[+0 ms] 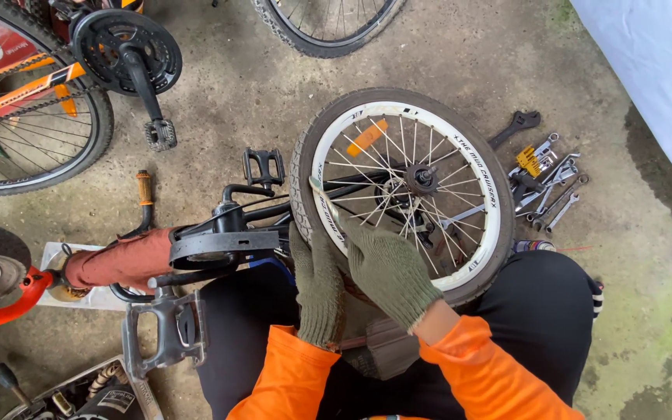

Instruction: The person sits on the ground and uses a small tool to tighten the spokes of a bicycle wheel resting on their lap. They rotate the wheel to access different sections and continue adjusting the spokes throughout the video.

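Small bicycle wheel (403, 190), white rim and dark tyre, seen nearly face-on; it lies across the lap of a seated person in black trousers (542, 311) and orange sleeves (491, 377). The wheel is mounted on a black bike frame (258, 210) whose long axis runs left to right, wheel end at right, and the hub (420, 179) faces up toward the camera. Both hands wear green knit gloves. The left hand (316, 284) is closed over the tyre's near-left edge; the right hand (386, 268) lies just beside it, fingers (349, 230) curled over the rim, clamped on the wheel. The 2 hands are close together, nearly touching. 1 orange reflector (367, 137) sits among the spokes. 2 pedals of this bike show: 1 (264, 166) above the frame, 1 (163, 334) at lower left. A heap of wrenches (544, 180) lies on the concrete floor (274, 78) right of the wheel; the count cannot be told. 3 other wheels show in part at the top and left edges.
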